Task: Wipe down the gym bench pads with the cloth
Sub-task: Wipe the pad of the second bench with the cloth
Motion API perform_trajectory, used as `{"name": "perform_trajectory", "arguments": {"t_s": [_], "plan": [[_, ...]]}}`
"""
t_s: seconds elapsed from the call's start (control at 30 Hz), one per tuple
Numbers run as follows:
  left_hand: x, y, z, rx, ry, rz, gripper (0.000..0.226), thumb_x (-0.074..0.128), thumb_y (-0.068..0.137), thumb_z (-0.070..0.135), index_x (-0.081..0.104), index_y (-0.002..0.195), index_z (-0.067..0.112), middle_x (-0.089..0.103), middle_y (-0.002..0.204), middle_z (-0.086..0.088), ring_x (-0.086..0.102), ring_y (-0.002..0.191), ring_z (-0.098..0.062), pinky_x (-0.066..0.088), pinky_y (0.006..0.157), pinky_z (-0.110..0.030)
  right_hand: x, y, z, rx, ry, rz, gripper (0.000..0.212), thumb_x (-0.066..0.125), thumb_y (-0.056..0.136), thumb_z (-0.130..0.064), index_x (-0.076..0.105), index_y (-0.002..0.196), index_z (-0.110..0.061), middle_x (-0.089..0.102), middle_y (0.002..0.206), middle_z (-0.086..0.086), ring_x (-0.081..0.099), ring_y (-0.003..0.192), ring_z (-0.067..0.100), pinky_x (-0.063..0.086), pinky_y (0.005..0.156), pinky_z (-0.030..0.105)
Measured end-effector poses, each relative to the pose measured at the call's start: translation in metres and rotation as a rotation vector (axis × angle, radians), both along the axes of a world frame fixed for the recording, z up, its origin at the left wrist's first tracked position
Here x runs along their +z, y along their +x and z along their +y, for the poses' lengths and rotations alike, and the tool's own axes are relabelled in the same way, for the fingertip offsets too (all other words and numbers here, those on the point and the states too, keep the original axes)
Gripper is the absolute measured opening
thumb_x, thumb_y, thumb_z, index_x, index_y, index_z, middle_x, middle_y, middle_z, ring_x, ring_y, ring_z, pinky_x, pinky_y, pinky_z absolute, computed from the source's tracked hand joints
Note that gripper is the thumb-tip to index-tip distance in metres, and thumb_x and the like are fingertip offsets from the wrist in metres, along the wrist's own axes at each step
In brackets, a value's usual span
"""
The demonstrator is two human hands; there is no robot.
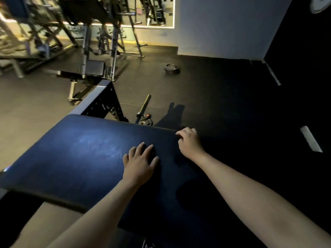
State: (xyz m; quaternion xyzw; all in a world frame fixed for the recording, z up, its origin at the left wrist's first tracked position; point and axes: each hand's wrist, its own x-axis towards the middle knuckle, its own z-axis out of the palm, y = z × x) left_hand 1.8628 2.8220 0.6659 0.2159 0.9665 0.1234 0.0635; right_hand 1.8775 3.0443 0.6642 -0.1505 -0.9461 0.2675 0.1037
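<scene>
A wide dark blue bench pad (80,154) fills the lower middle of the head view, with faint smear marks on its shiny top. My left hand (139,163) lies flat on the pad, fingers spread, holding nothing. My right hand (189,140) rests at the pad's far right edge with its fingers curled down over that dim corner. Whether anything is in that hand is lost in the dark. No cloth shows anywhere in the view.
A black metal frame (105,102) rises behind the pad. A barbell (144,107) and a small plate (146,121) lie on the dark rubber floor beyond it. A stack of weight plates (172,69) sits farther back. Another bench (89,68) and racks stand at upper left.
</scene>
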Motion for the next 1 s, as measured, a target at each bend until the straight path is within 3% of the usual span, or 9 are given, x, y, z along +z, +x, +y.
{"name": "perform_trajectory", "arguments": {"t_s": [0.13,0.3,0.37,0.43,0.5,0.57,0.77,0.9,1.0], "plan": [[-0.002,0.032,-0.018,0.064,0.005,-0.004,0.074,0.027,0.087,0.073,0.036,0.152,0.039,0.024,0.164,-0.002,0.010,0.151,-0.028,0.012,0.119,-0.046,0.006,0.052,-0.040,0.305,0.038,0.093,0.028,0.054,0.083,-0.011,0.072,0.103,-0.013,0.067,0.105,0.007,0.054,0.098,0.028,0.045,0.093,0.040],[-0.005,0.093,-0.046,0.266,-0.026,0.060,0.059,0.035,0.094,0.069,0.032,0.148,0.045,0.023,0.162,0.005,0.017,0.144,-0.026,0.016,0.109,-0.048,0.019,0.098,-0.069,0.651,0.064,0.003,0.022,0.054,0.090,-0.019,0.070,0.105,-0.018,0.064,0.104,0.005,0.054,0.100,0.021,0.042,0.093,0.034],[-0.009,0.110,-0.053,0.280,-0.001,0.045,0.060,0.034,0.096,0.067,0.030,0.152,0.044,0.020,0.165,0.006,0.012,0.150,-0.022,0.013,0.115,-0.046,0.020,0.090,-0.056,0.639,0.079,0.024,0.024,0.055,0.088,-0.015,0.070,0.107,-0.019,0.065,0.107,0.005,0.053,0.102,0.024,0.043,0.093,0.036],[-0.014,0.130,-0.060,0.278,0.025,0.011,0.062,0.028,0.098,0.064,0.024,0.156,0.042,0.011,0.168,0.004,0.002,0.154,-0.019,0.005,0.122,-0.044,0.016,0.075,-0.038,0.473,0.136,0.064,0.030,0.053,0.091,-0.013,0.068,0.114,-0.022,0.063,0.118,0.004,0.052,0.108,0.029,0.039,0.092,0.038],[-0.018,0.146,-0.063,0.304,0.045,-0.033,0.058,0.026,0.102,0.060,0.016,0.157,0.044,0.000,0.169,0.005,-0.008,0.155,-0.017,-0.002,0.124,-0.043,0.014,0.067,-0.024,0.261,0.176,0.007,0.033,0.047,0.098,-0.023,0.058,0.128,-0.027,0.053,0.135,0.000,0.042,0.122,0.028,0.030,0.097,0.040],[-0.017,0.151,-0.062,0.336,0.053,-0.065,0.057,0.027,0.103,0.058,0.013,0.157,0.046,-0.003,0.169,0.007,-0.011,0.154,-0.017,-0.005,0.124,-0.042,0.011,0.070,-0.022,0.181,0.172,-0.096,0.038,0.043,0.100,-0.032,0.050,0.138,-0.029,0.044,0.144,-0.001,0.034,0.130,0.027,0.026,0.104,0.044],[-0.006,0.147,-0.067,0.296,0.016,-0.063,0.061,0.034,0.099,0.062,0.018,0.156,0.047,0.003,0.169,0.008,-0.002,0.155,-0.016,0.002,0.122,-0.040,0.016,0.114,-0.064,0.331,-0.038,-0.064,0.042,0.050,0.090,-0.013,0.062,0.129,-0.020,0.056,0.131,0.004,0.040,0.123,0.024,0.033,0.109,0.034],[-0.008,0.147,-0.082,0.215,0.054,-0.078,0.062,0.039,0.100,0.057,0.018,0.157,0.043,0.000,0.169,0.007,-0.006,0.155,-0.015,-0.001,0.122,-0.039,0.022,0.165,-0.102,0.484,-0.019,0.013,0.028,0.059,0.084,-0.024,0.072,0.108,-0.026,0.065,0.108,-0.001,0.053,0.104,0.020,0.047,0.095,0.037],[-0.011,0.146,-0.093,0.134,0.094,-0.102,0.064,0.042,0.101,0.051,0.016,0.159,0.039,-0.003,0.169,0.005,-0.010,0.154,-0.014,-0.005,0.123,-0.038,0.023,0.194,-0.117,0.588,0.024,-0.007,0.026,0.057,0.083,-0.031,0.070,0.105,-0.029,0.062,0.101,-0.007,0.053,0.099,0.014,0.049,0.086,0.035]]}}
